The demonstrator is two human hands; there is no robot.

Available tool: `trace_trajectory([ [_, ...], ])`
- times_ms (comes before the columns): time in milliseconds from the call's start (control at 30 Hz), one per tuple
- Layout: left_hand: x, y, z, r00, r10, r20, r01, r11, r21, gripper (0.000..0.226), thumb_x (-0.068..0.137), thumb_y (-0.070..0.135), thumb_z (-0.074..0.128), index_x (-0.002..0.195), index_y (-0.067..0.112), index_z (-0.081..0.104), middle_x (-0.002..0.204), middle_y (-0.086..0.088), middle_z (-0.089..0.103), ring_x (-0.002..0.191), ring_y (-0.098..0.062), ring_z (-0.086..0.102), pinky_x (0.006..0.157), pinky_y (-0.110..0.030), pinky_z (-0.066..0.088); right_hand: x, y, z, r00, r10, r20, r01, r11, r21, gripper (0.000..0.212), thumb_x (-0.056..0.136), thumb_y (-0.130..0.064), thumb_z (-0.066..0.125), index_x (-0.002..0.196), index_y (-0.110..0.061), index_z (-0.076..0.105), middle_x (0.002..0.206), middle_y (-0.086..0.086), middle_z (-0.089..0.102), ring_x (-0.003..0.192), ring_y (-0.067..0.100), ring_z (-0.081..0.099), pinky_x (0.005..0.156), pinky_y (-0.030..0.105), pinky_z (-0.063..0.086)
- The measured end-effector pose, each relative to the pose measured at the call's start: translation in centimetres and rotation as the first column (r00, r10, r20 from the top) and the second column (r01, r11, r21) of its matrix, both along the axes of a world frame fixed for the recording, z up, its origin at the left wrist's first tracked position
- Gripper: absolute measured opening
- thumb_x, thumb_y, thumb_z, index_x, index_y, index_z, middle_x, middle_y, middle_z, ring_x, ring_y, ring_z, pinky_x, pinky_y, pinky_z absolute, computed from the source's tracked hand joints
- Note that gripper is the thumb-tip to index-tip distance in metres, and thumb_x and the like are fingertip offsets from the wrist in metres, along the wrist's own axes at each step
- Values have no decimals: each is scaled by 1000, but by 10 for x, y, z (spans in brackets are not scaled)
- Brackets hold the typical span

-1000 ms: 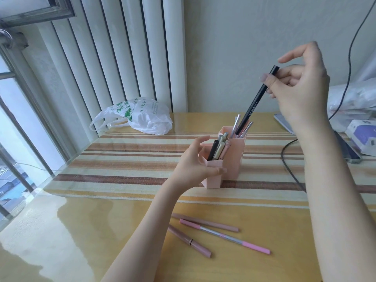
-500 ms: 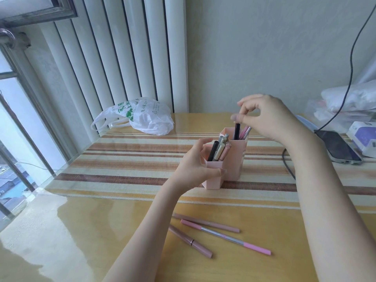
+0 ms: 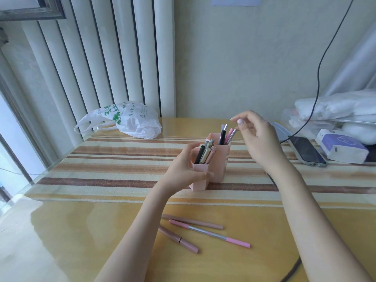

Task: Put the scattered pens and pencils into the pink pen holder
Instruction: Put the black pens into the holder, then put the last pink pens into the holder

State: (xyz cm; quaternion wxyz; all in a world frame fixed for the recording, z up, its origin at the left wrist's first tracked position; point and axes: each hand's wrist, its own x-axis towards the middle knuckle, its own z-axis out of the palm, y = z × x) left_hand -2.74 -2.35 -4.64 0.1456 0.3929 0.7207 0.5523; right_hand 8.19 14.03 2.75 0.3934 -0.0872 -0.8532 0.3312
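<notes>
The left hand [image 3: 183, 169] grips the holder [image 3: 211, 165] on the worktop [image 3: 81, 231], steadying it; the right hand [image 3: 256, 137] hovers empty, fingers loose, just above the holder's taller compartment, where a black pen [image 3: 223, 136] stands. The drop looks done. Next, reach for one of three pens [image 3: 203, 231] lying in front of the holder.

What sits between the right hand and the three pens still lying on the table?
Nothing visible. The right hand hovers empty beside the pink pen holder, which the left hand steadies. The three pens lie on bare tabletop nearer the camera, between the forearms, unobstructed. The left forearm runs just beside them.
</notes>
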Motion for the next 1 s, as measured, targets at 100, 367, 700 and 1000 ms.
trace_trajectory([
  [100, 6, 1, 0, 997, 58, -58, -58, 998, -6, 72, 69, 19, 80, 130, 29, 43, 118, 10, 57, 116, -23, 53, 90, -41, 45, 16, -5, -14, 998, -55, -23, 55, 998, 29, 17, 93, -7, 52, 103, -17, 61, 108, -8, 60, 88, -15, 53, 70, 0, 38],
  [367, 23, -17, 19, 890, 277, -362, -392, 870, -300, 84, 76, 35, 71, 143, 14, 25, 142, -11, 31, 131, -30, 23, 102, -42, 29, 63, -33, -41, 873, 192, 448, -144, 980, -139, 18, 86, -16, 65, 82, -34, 68, 86, -14, 69, 78, 8, 62, 73, 23, 50],
  [700, 43, -108, 3, 985, -166, -53, 106, 813, -573, 48, 72, 34, 80, 116, 40, 62, 129, 23, 46, 120, 1, 41, 97, -17, 30, 64, -89, -77, 614, 147, 776, -247, 969, 11, 25, 81, -38, 70, 96, -31, 51, 95, -11, 49, 79, 4, 47, 64, 20, 39],
  [1000, 62, -101, -27, 898, -55, -436, -118, 926, -360, 22, 76, 31, 76, 95, 26, 65, 101, 10, 61, 99, -12, 54, 92, -32, 43, 68, -104, -76, 546, -35, 837, -271, 938, 216, 31, 99, -32, 43, 121, -10, 45, 130, 9, 49, 119, 24, 43, 86, 31, 36],
])
